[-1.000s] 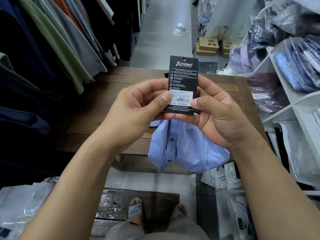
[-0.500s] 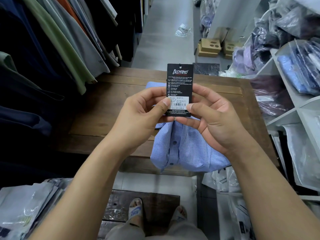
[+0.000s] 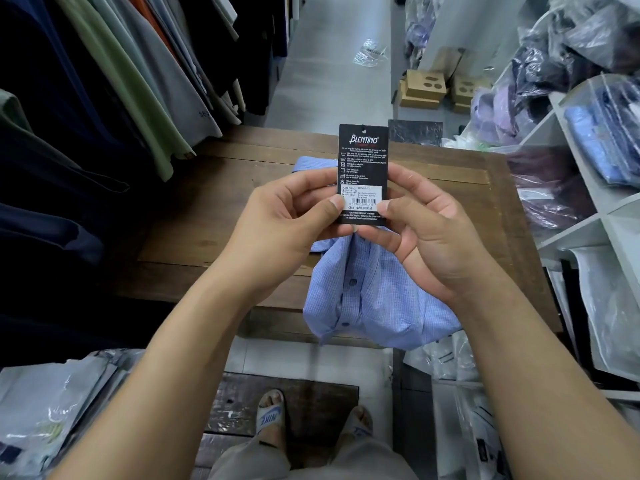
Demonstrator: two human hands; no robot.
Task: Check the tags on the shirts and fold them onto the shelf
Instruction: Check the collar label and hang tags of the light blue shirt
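Head view: my left hand and right hand pinch the black tag.
Checked blue shirt droops off wooden table; garments hang left.

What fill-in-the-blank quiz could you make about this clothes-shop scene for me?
The left hand and right hand pinch a black hang tag bearing the brand name ____.
The shirt beneath the tag is light ____.
The shirt drapes over the near edge of a table made of ____.
Missing words: Blentino; blue; wood.
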